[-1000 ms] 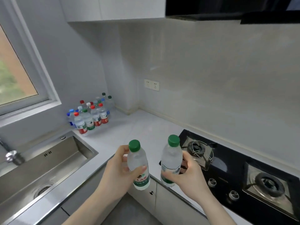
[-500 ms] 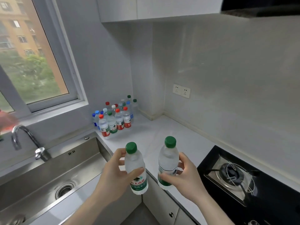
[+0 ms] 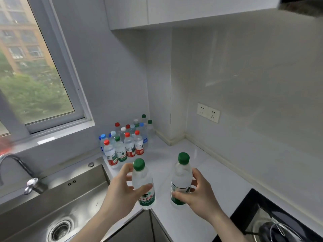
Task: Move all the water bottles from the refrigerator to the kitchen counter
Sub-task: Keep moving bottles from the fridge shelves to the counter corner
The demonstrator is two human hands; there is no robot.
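My left hand point(image 3: 120, 193) grips a clear water bottle point(image 3: 142, 180) with a green cap and green label, held upright above the counter's front corner. My right hand point(image 3: 197, 194) grips a second green-capped bottle point(image 3: 180, 177), also upright, over the white kitchen counter point(image 3: 218, 180). Both bottles hang a little in front of a cluster of several bottles point(image 3: 125, 140) with red, blue, white and green caps that stands in the counter's back corner under the window.
A steel sink point(image 3: 57, 198) with a tap point(image 3: 15, 165) lies at the left. A black gas hob point(image 3: 272, 222) sits at the lower right. A double wall socket point(image 3: 208, 112) is on the backsplash. Cabinet doors point(image 3: 139, 229) are below the counter.
My view has swung left and closer to the corner, so the bottle cluster looks nearer. Both hands carry their bottles forward over the counter, still gripping them.
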